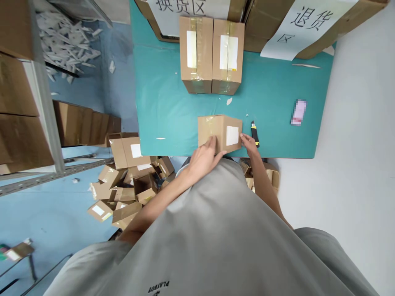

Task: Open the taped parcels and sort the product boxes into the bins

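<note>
A small taped cardboard box [222, 142] with a white label [232, 135] sits near the front edge of the green-topped table [166, 111]. My left hand [204, 159] rests on its near left part, fingers stretched out and thumb spread. At the box's right side, my right hand [248, 143] has its fingertips pinched together against the edge beside the label. Just past that hand lies a black and yellow utility knife [254, 135]. What the right fingertips grip is partly hidden.
Two taped boxes [196, 53] stand side by side farther back. Behind them are large cartons with paper signs [296, 26]. A blurred pink item [298, 112] lies at right. Opened boxes [126, 193] are heaped on the floor at left, beside a shelf [46, 94].
</note>
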Tool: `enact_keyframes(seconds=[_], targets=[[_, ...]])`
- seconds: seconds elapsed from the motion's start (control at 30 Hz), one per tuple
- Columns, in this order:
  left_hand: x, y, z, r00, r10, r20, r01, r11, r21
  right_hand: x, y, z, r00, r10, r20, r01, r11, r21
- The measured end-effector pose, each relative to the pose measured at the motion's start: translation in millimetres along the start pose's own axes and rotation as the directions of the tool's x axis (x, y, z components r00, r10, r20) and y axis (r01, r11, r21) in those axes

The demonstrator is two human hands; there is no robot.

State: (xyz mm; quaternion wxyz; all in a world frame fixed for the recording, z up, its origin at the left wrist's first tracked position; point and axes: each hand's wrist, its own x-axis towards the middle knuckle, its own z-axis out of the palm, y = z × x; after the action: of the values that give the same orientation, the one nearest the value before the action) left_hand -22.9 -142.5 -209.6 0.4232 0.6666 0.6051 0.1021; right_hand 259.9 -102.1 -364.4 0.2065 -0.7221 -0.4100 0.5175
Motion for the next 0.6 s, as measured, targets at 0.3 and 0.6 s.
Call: enact_keyframes(seconds=[0.3,0.6], targets=[[22,-152,-10.4,0.885,-0.425,-0.189,0.364,0.885,-0.289,-5,-55,67,0.998,-0.027,0.055,0.041,0.962,-0.270],[21,-232,-20.6,0.789,-0.589,-0.176,0.420,0.726,-0.545,-90,-160,107,0.910,-0.253,0.330,0.411,0.667,-0.621]])
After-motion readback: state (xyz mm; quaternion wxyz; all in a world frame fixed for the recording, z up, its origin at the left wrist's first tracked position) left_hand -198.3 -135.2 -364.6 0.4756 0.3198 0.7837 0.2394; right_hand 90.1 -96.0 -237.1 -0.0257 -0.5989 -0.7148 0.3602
